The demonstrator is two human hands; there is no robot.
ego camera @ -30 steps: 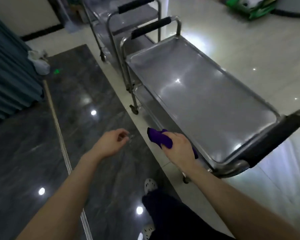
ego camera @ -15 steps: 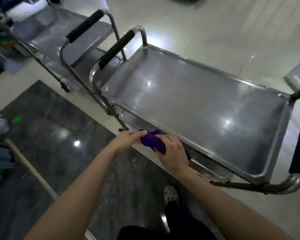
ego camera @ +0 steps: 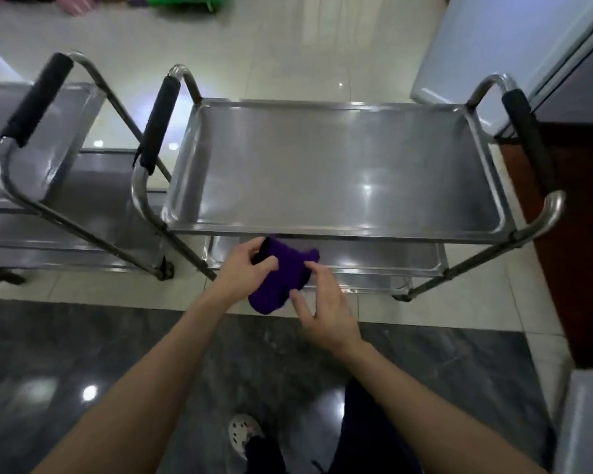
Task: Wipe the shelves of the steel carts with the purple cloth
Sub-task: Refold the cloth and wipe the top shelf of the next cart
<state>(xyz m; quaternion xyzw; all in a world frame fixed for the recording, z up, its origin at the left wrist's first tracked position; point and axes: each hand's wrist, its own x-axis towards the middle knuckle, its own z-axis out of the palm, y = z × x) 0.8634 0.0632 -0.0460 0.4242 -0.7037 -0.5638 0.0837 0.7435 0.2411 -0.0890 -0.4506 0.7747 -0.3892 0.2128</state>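
A steel cart stands square in front of me, its bare top shelf [ego camera: 336, 165] shining and its lower shelf [ego camera: 374, 258] partly showing beneath. In front of the cart's near edge I hold the bunched purple cloth [ego camera: 283, 278] in both hands. My left hand [ego camera: 245, 268] grips its left end with thumb and curled fingers. My right hand [ego camera: 322, 302] pinches its right side, the other fingers spread. A second steel cart [ego camera: 45, 186] stands to the left.
Black foam handles [ego camera: 158, 124] [ego camera: 528, 138] cap both ends of the near cart. A white cabinet [ego camera: 514, 56] and a dark red-brown surface [ego camera: 569, 254] stand at right. Dark marble floor lies under my feet; my shoe [ego camera: 243, 434] shows below.
I turned to face the cart's long side. My left hand came across and took hold of the cloth; the cloth, first bunched in my right hand alone, is now held between both hands.
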